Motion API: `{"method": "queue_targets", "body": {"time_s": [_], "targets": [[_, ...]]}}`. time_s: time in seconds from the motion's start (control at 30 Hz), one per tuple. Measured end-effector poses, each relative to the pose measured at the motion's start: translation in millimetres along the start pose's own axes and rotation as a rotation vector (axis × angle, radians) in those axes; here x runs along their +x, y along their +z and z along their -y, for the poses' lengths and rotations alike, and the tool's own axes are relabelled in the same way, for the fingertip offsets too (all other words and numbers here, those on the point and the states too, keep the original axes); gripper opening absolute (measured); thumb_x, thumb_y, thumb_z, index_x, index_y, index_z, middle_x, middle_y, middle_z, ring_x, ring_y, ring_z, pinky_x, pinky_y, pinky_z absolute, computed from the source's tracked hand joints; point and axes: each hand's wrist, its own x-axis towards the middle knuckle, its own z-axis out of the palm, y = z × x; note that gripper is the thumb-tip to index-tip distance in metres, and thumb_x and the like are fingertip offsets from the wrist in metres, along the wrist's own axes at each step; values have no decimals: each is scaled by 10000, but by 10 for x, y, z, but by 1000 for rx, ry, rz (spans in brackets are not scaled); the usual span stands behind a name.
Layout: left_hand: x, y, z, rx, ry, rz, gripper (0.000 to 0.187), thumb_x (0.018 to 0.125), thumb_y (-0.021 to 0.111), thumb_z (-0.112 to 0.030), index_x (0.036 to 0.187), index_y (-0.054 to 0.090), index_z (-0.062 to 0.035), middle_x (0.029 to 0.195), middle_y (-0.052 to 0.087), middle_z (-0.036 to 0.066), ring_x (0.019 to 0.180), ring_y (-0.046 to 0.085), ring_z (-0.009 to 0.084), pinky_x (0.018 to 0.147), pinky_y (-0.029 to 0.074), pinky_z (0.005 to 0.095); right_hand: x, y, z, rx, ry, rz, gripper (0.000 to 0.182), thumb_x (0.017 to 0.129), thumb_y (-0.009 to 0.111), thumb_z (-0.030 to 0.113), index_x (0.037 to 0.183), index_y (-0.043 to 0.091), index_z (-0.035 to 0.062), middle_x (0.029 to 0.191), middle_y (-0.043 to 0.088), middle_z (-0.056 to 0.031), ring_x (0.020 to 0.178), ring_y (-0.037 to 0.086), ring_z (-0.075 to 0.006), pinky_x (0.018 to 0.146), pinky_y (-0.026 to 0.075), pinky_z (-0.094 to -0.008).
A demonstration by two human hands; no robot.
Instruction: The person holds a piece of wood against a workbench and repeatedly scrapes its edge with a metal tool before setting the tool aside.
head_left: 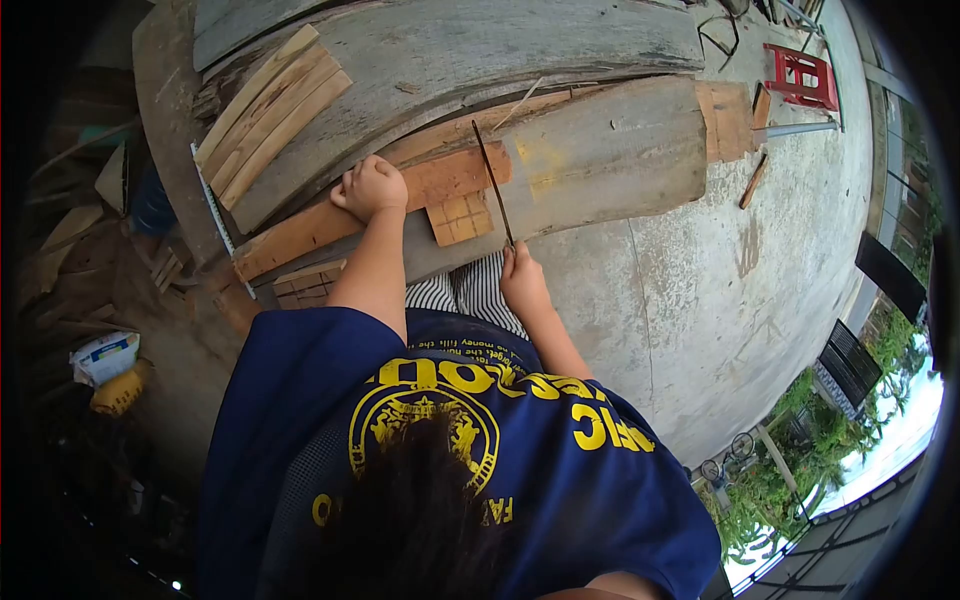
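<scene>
My right hand [523, 275] is closed around the near end of a hand saw [493, 180], its thin dark blade seen almost edge-on. The blade crosses a long reddish-brown wooden board [430, 185] close to the board's right end. My left hand [372, 187] presses on this board as a closed fist, left of the saw. Beneath the board lies a weathered grey plank [620, 160] with a yellow smear. A small wooden block with pencil lines [461, 219] sits just below the board, between my hands.
Several light wooden strips [272, 115] lie at the upper left, beside a long pale measuring strip [212, 200]. More marked wood pieces [308, 284] are near my left forearm. A red plastic stool [802, 78] stands at the upper right on the concrete floor [690, 290].
</scene>
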Motion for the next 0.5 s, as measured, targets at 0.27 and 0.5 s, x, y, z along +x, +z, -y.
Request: {"method": "queue_targets", "body": {"time_s": [0.27,0.5], "targets": [[-1,15,8,11,10,-15,262,810,413,-218,721,659,-193,851,670,12,865,570,185,881,269,396,-207,218,-382,79,82,-106,186,910,457,176,915,492,-6,704,563,-319,695,555,-491,584,449,-538],[-21,24,10,23,8,-11,262,813,412,-224,734,660,-198,855,669,11,866,571,180,881,271,393,-353,180,-345,19,27,-49,190,910,459,187,949,496,4,682,566,-305,672,562,-481,588,453,-540]]}}
